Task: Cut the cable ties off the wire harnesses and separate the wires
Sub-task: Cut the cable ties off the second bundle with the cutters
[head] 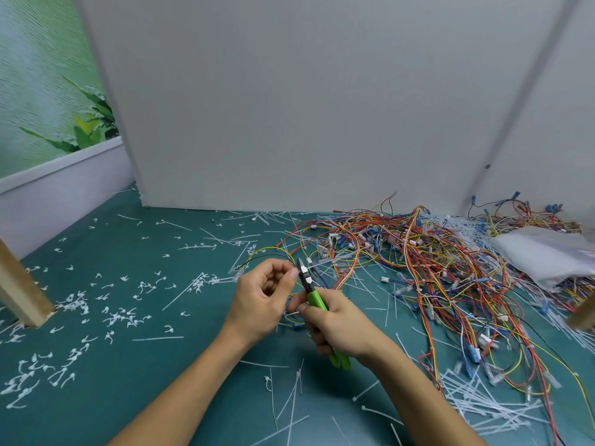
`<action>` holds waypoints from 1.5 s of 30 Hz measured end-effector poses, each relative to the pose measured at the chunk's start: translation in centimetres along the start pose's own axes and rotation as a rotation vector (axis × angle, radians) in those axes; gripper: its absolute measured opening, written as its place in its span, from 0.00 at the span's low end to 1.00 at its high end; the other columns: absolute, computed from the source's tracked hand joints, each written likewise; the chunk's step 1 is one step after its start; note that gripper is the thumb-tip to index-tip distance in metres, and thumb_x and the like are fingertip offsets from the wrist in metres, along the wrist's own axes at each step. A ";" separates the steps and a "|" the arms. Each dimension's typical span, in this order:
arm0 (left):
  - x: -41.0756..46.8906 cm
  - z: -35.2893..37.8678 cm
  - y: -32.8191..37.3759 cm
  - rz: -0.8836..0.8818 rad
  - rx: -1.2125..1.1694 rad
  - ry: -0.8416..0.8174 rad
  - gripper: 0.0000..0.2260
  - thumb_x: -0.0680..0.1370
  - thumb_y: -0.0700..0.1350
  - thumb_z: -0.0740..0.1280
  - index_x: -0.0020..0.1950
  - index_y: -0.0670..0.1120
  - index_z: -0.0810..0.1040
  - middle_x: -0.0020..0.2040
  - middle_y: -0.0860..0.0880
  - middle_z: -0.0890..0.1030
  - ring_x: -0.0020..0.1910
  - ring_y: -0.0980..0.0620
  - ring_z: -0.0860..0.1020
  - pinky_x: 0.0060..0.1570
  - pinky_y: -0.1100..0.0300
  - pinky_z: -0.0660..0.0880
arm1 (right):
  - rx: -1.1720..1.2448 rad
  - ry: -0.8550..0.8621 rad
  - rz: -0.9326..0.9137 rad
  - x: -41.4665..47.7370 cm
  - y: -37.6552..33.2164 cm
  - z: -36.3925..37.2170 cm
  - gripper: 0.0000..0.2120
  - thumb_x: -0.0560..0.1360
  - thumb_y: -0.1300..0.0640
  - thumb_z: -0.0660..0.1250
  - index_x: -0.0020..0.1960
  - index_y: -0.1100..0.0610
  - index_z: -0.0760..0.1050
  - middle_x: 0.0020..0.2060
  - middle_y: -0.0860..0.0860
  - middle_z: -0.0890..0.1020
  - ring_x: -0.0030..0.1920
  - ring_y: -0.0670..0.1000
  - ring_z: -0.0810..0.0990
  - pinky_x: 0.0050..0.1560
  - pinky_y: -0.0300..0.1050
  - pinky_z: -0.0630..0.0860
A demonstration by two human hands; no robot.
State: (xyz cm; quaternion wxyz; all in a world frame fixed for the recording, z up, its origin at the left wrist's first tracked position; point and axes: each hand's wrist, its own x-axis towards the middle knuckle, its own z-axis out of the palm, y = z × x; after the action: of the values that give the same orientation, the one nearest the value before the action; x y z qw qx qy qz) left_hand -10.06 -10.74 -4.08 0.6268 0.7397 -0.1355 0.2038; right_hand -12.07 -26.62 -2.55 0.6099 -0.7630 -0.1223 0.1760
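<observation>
My left hand (264, 296) pinches a small wire harness (272, 252) of yellow and black wires above the green mat, thumb and fingers curled round the bundle. My right hand (335, 323) grips green-handled cutters (314, 296). Their dark jaws point up and sit right at my left fingertips, against the harness. A big tangle of red, orange, yellow and blue wire harnesses (434, 262) lies on the mat to the right.
Cut white cable-tie pieces (122, 317) litter the green mat (161, 397) on the left and front. Long white ties (476, 403) pile at the lower right. A clear plastic bag (547, 252) lies at the far right. A white partition (289, 107) stands behind; a wooden post (19, 284) stands left.
</observation>
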 end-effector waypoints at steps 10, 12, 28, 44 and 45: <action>-0.1 0.2 0.1 -0.018 -0.058 0.001 0.01 0.76 0.45 0.71 0.46 0.49 0.81 0.42 0.42 0.83 0.42 0.43 0.81 0.42 0.51 0.78 | -0.050 0.036 -0.074 0.1 0.1 -0.1 0.04 0.81 0.60 0.63 0.48 0.55 0.75 0.33 0.54 0.69 0.30 0.53 0.70 0.34 0.50 0.74; -0.1 0.3 0.0 -0.029 -0.066 0.005 0.03 0.77 0.40 0.72 0.46 0.48 0.81 0.41 0.42 0.83 0.40 0.46 0.81 0.41 0.55 0.78 | -0.051 0.025 -0.074 0.1 0.1 -0.1 0.03 0.79 0.58 0.63 0.47 0.55 0.75 0.32 0.53 0.70 0.30 0.53 0.70 0.33 0.50 0.75; 0.5 0.5 -0.6 -0.130 -0.171 -0.025 0.01 0.78 0.38 0.70 0.47 0.43 0.80 0.35 0.55 0.81 0.33 0.60 0.77 0.35 0.70 0.72 | 0.034 0.038 -0.025 -0.1 -0.3 0.3 0.07 0.84 0.59 0.62 0.47 0.58 0.72 0.30 0.53 0.67 0.26 0.51 0.64 0.26 0.41 0.65; 0.5 0.3 -0.4 -0.204 -0.302 -0.056 0.08 0.75 0.45 0.70 0.47 0.40 0.78 0.27 0.55 0.72 0.24 0.59 0.66 0.23 0.68 0.64 | 0.020 0.036 -0.030 -0.5 -0.8 0.3 0.08 0.84 0.58 0.62 0.46 0.57 0.71 0.28 0.48 0.68 0.25 0.49 0.64 0.27 0.41 0.64; 0.5 0.3 -0.3 -0.209 -0.300 -0.057 0.09 0.74 0.46 0.70 0.46 0.40 0.79 0.27 0.55 0.72 0.24 0.58 0.66 0.24 0.68 0.64 | 0.006 0.037 -0.039 -0.5 -0.8 0.2 0.08 0.84 0.58 0.63 0.46 0.58 0.71 0.29 0.50 0.68 0.26 0.50 0.64 0.28 0.42 0.65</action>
State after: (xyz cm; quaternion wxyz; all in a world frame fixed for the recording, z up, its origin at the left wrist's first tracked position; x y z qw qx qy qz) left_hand -9.41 -10.94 -4.13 0.7438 0.6534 -0.1046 0.0942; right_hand -12.61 -26.47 -1.73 0.6176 -0.7617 -0.1254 0.1502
